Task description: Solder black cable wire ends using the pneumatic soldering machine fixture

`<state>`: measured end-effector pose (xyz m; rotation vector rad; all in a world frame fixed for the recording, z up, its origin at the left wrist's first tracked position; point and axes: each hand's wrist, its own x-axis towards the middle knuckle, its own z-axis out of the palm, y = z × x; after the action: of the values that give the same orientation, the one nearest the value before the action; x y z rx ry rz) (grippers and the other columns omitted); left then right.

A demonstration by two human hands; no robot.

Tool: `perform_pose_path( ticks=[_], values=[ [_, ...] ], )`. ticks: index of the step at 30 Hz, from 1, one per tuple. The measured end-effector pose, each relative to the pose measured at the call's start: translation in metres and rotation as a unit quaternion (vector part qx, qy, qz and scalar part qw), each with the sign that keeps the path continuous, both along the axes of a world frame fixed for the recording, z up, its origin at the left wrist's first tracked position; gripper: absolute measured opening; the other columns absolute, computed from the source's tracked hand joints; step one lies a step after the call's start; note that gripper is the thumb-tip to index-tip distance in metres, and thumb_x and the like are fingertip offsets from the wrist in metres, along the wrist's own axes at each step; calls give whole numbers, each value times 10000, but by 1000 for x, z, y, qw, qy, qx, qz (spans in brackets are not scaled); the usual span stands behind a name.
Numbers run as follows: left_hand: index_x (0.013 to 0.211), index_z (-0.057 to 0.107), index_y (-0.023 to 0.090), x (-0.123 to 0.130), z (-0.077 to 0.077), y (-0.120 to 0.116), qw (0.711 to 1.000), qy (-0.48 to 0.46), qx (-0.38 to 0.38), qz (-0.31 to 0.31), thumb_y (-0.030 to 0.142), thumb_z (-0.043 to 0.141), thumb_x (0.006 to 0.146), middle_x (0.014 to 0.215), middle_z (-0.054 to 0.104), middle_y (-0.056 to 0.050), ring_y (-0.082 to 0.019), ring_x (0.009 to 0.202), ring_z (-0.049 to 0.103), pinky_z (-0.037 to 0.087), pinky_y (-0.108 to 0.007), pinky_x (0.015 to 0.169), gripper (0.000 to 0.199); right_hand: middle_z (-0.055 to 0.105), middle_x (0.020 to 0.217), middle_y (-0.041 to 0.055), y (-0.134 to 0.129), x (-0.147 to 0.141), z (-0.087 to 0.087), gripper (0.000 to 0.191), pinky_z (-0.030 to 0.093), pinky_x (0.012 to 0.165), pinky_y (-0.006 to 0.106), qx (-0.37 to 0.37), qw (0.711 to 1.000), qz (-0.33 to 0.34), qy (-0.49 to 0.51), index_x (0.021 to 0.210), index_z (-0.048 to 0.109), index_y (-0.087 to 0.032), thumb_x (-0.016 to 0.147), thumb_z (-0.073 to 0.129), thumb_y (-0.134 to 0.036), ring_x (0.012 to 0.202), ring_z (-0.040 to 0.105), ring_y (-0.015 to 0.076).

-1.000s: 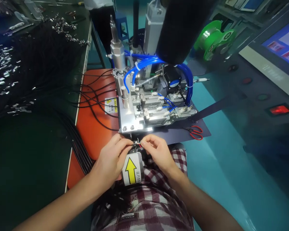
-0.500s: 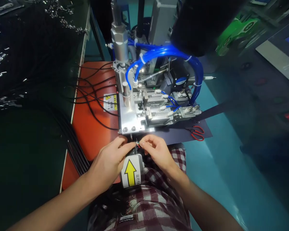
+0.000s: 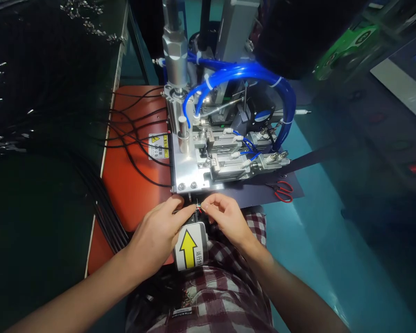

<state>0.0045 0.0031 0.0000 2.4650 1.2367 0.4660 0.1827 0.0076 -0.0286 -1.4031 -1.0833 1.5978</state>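
A small cluster of fine wires [image 3: 198, 208], a bright red strand showing most clearly, sits between the fingertips, just in front of the machine's metal plate [image 3: 187, 173] and above a small dark fixture [image 3: 194, 218]. The right hand [image 3: 225, 217] pinches the wires between thumb and forefinger. The left hand [image 3: 157, 231] brings its thumb tip up to them from the other side; whether it squeezes them against the forefinger I cannot tell. The strands are tiny and partly covered by fingers, so the other colours are perhaps white and green at best. Just below is a white sign [image 3: 189, 249] with a yellow arrow (its lettering runs off at the edge).

Behind the plate arch blue tubes [image 3: 242, 71]; red-handled scissors [image 3: 283, 191] lie to the right. A bundle of black cables [image 3: 106, 217] crosses the orange surface [image 3: 135, 194] at left. At upper right, a dark cylinder [image 3: 294, 37] is cut off by the frame, and a green spool [image 3: 350, 48] is blurred, its contents unreadable.
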Motion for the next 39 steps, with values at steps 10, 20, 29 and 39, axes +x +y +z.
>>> perform_pose_path(
  ticks=[10,20,29,39],
  values=[
    [1077,636,131,1,0,-3,996,76,39,-10,65,441,832,904,600,-123,-251,766,605,530,-354,617,320,470,581,-33,-5,-3,-5,177,317,470,236,10,1000,-6,-24,695,537,-161,775,584,-311,499,402,101],
    [1069,617,127,0,-2,-3,996,71,52,-18,62,463,816,922,623,-123,-238,713,586,522,-355,602,303,498,557,-36,-4,-4,-6,139,330,460,228,-3,998,-14,-65,673,554,-160,772,567,-257,475,418,95],
    [1137,577,136,-3,-6,-4,996,77,26,-23,65,421,830,977,597,-125,-253,795,584,517,-369,652,352,556,674,-7,-7,-4,-5,115,345,501,228,84,992,-44,-84,749,609,-157,779,610,-268,543,437,99],
    [1118,587,145,-3,-2,-3,998,52,17,-19,46,413,837,959,612,-105,-234,786,594,516,-348,650,345,462,507,-53,0,-4,-10,206,261,436,218,-79,995,-37,47,658,565,-145,733,617,-330,425,362,72]
  ],
)
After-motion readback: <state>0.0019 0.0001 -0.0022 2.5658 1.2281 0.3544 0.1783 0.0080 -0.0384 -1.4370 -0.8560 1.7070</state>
